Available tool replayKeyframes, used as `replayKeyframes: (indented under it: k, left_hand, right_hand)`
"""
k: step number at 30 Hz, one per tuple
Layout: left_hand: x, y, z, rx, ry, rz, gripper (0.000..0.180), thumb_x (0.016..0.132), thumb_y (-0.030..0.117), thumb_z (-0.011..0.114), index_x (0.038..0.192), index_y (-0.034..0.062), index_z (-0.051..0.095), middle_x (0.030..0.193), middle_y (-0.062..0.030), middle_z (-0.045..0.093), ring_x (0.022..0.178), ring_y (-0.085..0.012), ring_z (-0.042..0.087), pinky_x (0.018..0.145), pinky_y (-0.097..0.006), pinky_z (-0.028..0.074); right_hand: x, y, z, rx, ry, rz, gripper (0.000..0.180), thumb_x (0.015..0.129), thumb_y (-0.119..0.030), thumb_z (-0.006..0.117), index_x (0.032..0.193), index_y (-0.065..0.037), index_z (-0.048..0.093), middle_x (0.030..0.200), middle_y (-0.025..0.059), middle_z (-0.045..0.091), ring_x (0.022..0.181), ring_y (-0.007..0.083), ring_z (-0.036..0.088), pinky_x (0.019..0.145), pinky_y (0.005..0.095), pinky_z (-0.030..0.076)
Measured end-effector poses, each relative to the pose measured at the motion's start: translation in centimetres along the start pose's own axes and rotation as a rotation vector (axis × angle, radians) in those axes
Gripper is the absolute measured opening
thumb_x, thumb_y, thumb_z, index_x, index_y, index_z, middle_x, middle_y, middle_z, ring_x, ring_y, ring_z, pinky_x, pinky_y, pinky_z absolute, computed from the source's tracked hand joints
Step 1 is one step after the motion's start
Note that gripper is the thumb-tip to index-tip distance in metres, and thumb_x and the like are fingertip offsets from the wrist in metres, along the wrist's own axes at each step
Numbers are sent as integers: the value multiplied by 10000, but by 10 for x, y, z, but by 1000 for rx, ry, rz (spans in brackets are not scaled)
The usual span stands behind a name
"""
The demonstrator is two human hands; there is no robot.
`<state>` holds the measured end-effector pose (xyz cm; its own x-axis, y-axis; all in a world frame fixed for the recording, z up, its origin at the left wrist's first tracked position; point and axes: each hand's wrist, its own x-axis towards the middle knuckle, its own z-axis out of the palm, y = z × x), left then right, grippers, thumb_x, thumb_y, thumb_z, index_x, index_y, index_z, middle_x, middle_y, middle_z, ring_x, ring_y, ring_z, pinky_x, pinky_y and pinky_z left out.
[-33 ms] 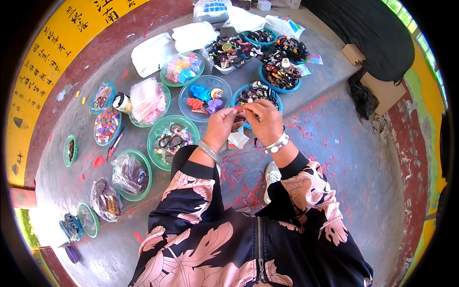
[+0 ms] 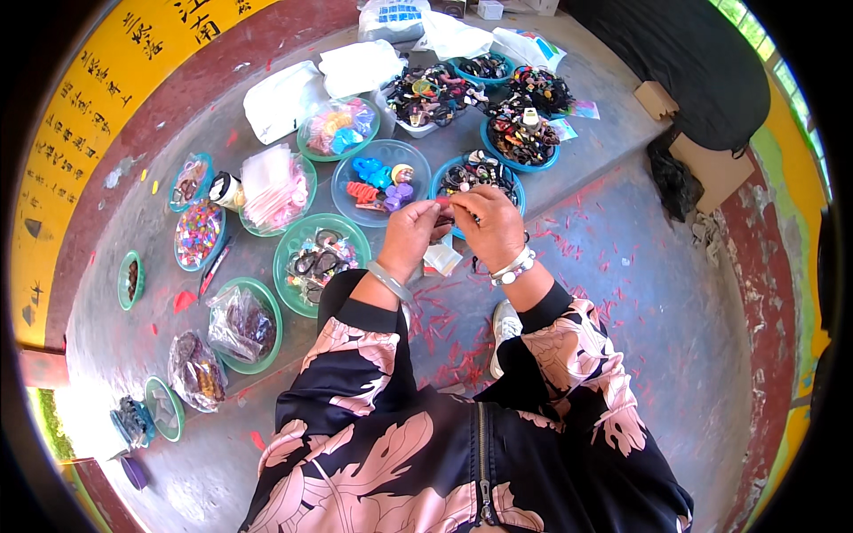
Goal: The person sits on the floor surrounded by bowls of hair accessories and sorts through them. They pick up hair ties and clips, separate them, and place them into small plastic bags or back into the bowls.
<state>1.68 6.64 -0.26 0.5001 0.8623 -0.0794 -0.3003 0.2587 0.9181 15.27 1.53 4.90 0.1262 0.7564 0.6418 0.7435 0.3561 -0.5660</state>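
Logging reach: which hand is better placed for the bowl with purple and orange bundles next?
Probably the left hand: nearer the bowl than the right hand, though both apparently hold a red piece.

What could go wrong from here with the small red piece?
The red piece in the left grip and right grip could slip and get lost among the red scraps on the floor. The right grip might also bump the blue bowl it overlaps in this view.
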Motion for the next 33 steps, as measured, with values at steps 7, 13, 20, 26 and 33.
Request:
replayKeyframes:
  k: [7, 13, 20, 26, 33]
  left_hand:
    - [-1, -1, 2, 134, 3, 51, 221, 908, 116, 476, 1026, -44, 573, 916, -67, 609, 813, -113, 606, 711, -226, 521]
    - [-3, 2, 6, 170, -30, 77, 216, 910, 92, 466, 1036, -51, 568, 889, -61, 612, 828, -115, 601, 738, -240, 518]
    - [0, -10, 5, 217, -36, 110, 215, 896, 60, 463, 1043, -57, 568, 923, -94, 632, 817, -128, 609, 738, -256, 511]
    - [-1, -11, 4, 680, -69, 234, 231, 875, 13, 452, 1067, -42, 567, 939, -106, 639, 838, -137, 614, 729, -255, 498]
    - [-4, -8, 5, 900, -42, 337, 195, 823, 7, 498, 987, -12, 603, 823, -153, 641, 750, -204, 633, 670, -283, 482]
  right_hand:
    - [-2, 4, 4, -22, -39, -55, 66, 714, -78, 617, 758, -60, 663, 693, 87, 588, 675, 284, 573, 608, 379, 459]
    - [-6, 10, 7, -76, -41, -67, 63, 712, -95, 615, 740, -64, 661, 689, 81, 583, 682, 276, 570, 612, 383, 447]
    - [-7, 6, 7, -248, -55, -121, 58, 718, -115, 591, 694, -78, 629, 705, 70, 581, 712, 264, 566, 640, 381, 430]
    - [-10, 9, 6, -394, -122, -170, 48, 681, -133, 588, 683, -85, 592, 736, 75, 579, 760, 271, 574, 670, 382, 426]
    - [-10, 4, 6, -427, -206, -153, 110, 654, -151, 604, 724, -68, 585, 778, 91, 580, 800, 274, 575, 684, 376, 427]
